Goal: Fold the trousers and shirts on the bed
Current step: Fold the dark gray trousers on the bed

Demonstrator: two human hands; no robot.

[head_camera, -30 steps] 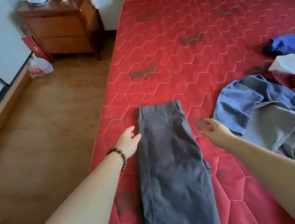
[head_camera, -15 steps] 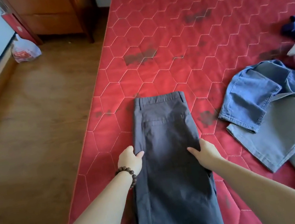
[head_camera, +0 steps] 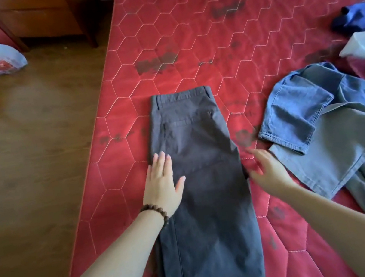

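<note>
Clearly mid-fold on the dark grey cotton trousers (head_camera: 199, 184), laid lengthwise in the lower centre of the frame on the red hexagon-quilted mattress (head_camera: 205, 24), legs doubled and waistband farthest away; smoothing now, probably next bringing the leg ends up toward the waistband. Left hand (head_camera: 163, 188) pressed flat on the left edge, fingers straight and spread; right hand (head_camera: 267, 169) blurred beside the right edge, fingers loosely open, gripping nothing, contact unclear.

1. Dark grey trousers (head_camera: 199, 184) lie folded lengthwise on the red bed (head_camera: 219, 34).
2. Left hand (head_camera: 163, 185) rests flat on their 9 o'clock edge.
3. Right hand (head_camera: 267, 169), blurred, hovers at 3 o'clock with fingers spread.
</note>
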